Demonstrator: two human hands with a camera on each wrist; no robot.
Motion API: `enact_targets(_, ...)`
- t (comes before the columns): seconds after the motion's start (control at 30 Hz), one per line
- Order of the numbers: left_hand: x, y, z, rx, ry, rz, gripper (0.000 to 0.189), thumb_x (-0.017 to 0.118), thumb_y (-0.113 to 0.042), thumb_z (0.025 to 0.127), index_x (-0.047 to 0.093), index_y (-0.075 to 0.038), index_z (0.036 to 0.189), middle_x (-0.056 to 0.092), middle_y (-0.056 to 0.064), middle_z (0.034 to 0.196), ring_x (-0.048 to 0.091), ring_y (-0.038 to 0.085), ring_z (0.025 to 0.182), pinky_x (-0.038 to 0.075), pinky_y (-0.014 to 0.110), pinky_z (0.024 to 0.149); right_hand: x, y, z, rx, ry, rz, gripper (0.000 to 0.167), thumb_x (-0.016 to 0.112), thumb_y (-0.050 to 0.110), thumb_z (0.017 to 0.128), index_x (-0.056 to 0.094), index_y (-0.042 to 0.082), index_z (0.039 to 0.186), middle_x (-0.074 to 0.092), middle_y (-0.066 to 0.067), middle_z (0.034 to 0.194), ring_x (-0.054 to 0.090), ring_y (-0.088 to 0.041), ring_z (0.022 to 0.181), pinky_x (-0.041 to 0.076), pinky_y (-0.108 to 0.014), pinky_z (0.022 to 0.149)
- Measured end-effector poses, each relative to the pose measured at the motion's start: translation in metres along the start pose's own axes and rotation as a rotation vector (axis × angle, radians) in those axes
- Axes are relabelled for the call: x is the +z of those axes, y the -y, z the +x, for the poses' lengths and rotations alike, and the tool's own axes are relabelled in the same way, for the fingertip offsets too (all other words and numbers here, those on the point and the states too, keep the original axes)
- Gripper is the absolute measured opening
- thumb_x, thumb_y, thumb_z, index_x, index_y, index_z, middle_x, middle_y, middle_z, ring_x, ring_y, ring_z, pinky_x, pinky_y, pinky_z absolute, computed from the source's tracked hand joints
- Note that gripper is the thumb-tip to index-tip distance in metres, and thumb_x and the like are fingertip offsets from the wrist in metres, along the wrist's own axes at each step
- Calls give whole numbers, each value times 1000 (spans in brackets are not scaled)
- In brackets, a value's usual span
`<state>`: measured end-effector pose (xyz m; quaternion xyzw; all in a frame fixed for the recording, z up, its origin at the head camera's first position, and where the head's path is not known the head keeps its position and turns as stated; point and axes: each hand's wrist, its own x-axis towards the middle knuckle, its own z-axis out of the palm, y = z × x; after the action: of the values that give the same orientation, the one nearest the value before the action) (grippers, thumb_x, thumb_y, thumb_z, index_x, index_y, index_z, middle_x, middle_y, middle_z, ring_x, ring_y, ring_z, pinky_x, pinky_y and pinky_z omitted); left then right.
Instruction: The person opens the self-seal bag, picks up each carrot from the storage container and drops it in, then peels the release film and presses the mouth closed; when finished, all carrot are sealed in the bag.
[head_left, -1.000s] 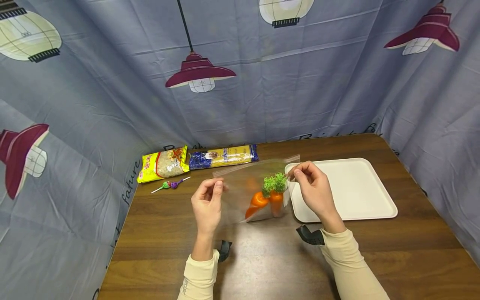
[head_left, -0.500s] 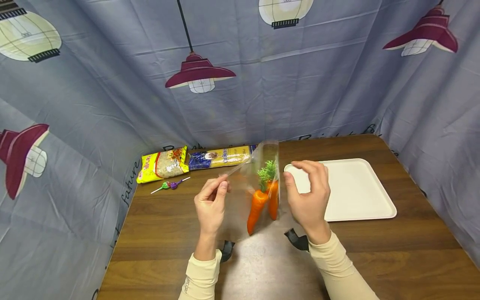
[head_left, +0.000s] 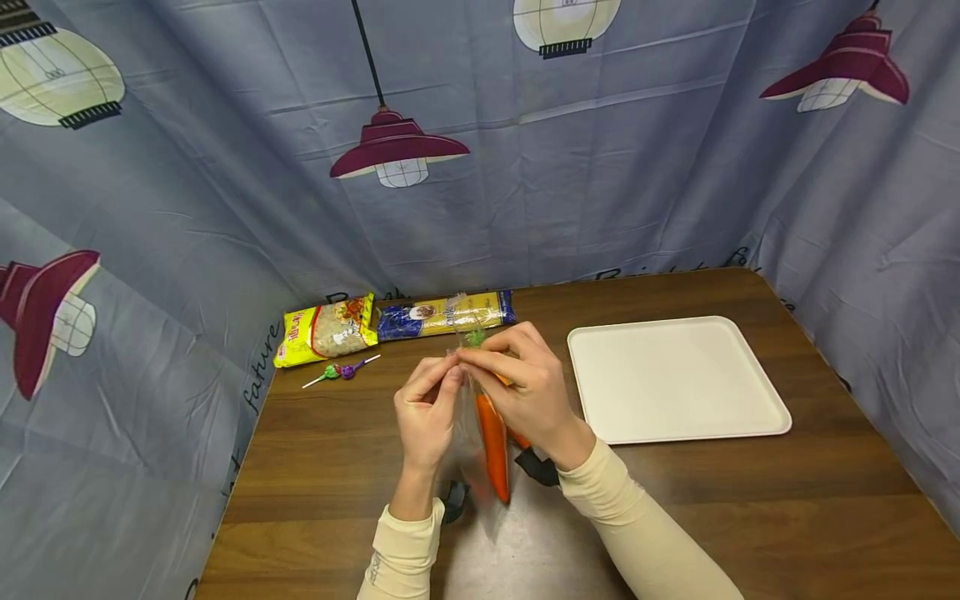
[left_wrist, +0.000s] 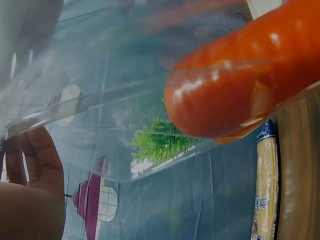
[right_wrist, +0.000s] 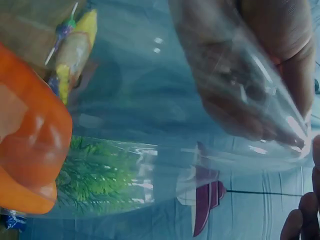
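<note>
Both hands meet at the top edge of a clear plastic zip bag (head_left: 480, 508), above the table. My left hand (head_left: 422, 421) pinches that edge between thumb and fingers. From the other side, my right hand (head_left: 534, 393) pinches it right beside the left fingertips. Two orange carrots (head_left: 492, 446) with leafy green tops (head_left: 474, 337) hang inside the bag, the second mostly hidden behind my right hand. In the left wrist view a carrot's thick end (left_wrist: 215, 95) shows close up through the film. The right wrist view shows a green top (right_wrist: 100, 175) inside the film.
A white tray (head_left: 678, 379) lies on the right of the wooden table (head_left: 300, 500). At the back left are a yellow bag of grain (head_left: 330, 327) and a blue and yellow pasta packet (head_left: 446, 315). Several lollipops (head_left: 341, 369) lie before them. A lamp-patterned curtain (head_left: 525, 208) surrounds the table.
My right hand let go of the bag's right corner, opened, then moved left to pinch the edge beside my left hand. The bag has turned edge-on, and the carrots hang more upright.
</note>
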<state>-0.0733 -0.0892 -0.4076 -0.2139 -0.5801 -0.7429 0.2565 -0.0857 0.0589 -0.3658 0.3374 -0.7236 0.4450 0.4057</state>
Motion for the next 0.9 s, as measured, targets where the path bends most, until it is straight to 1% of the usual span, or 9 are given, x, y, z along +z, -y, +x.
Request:
enact_targets(0.07, 1, -1, 0, 5, 11, -13, 38, 63, 9, 94, 77, -19, 115, 72, -9, 103, 69, 3, 86, 58, 16, 78, 1, -1, 1, -7, 2, -9, 16, 83, 1, 82, 82, 6, 97, 70, -6, 85, 54, -20, 80, 42, -26, 66)
enact_targets(0.2, 1, -2, 0, 17, 31, -26, 42, 62, 11, 94, 76, -21, 117, 71, -9, 104, 69, 2, 88, 58, 16, 79, 0, -1, 3, -16, 8, -40, 16, 84, 3, 81, 82, 6, 96, 69, -6, 84, 54, -20, 80, 42, -25, 64)
enact_targets(0.3, 1, -2, 0, 31, 42, -33, 43, 61, 13, 94, 75, -20, 118, 71, -9, 105, 68, 3, 89, 58, 17, 79, -1, 0, 4, -29, 19, -66, 16, 84, 4, 81, 82, 6, 97, 69, -6, 85, 55, -21, 80, 43, -26, 64)
enact_targets(0.37, 2, -3, 1, 37, 46, -29, 44, 62, 13, 93, 75, -21, 118, 71, -9, 105, 69, 2, 90, 58, 17, 81, -2, 1, 5, -37, 27, -79, 13, 84, 6, 83, 82, 6, 96, 69, -6, 85, 55, -21, 80, 43, -26, 64)
enact_targets(0.47, 2, -5, 2, 49, 51, -20, 44, 63, 13, 92, 76, -21, 117, 71, -9, 105, 68, 2, 92, 58, 16, 81, -2, 2, 6, -55, 35, -91, 7, 80, 9, 88, 81, 6, 94, 68, -6, 85, 55, -21, 78, 44, -27, 63)
enact_targets(0.53, 1, -5, 2, 54, 50, -7, 42, 65, 11, 92, 76, -22, 116, 71, -9, 105, 68, 2, 93, 57, 15, 80, -2, 2, 6, -67, 42, -96, 7, 77, 11, 92, 80, 5, 92, 68, -6, 85, 56, -20, 78, 45, -28, 64)
enact_targets(0.63, 2, -6, 2, 56, 51, 8, 39, 67, 7, 93, 77, -23, 115, 71, -10, 104, 67, 1, 92, 56, 13, 77, -2, 1, 6, -89, 46, -103, 9, 74, 11, 93, 79, 4, 90, 67, -6, 85, 56, -21, 78, 46, -29, 67)
enact_targets(0.73, 3, -7, 1, 52, 52, 14, 37, 68, 2, 94, 77, -26, 115, 72, -11, 104, 66, 0, 91, 55, 12, 75, -2, 0, 4, -109, 38, -110, 8, 74, 9, 92, 78, 4, 88, 66, -6, 84, 56, -21, 78, 47, -32, 70)
enact_targets(0.9, 5, -7, -1, 56, 54, 10, 36, 67, 0, 96, 76, -28, 116, 71, -11, 104, 63, -2, 86, 51, 9, 69, 0, 0, 3, -152, -19, -112, 17, 67, 12, 96, 76, 3, 85, 64, -7, 82, 55, -22, 78, 47, -33, 72)
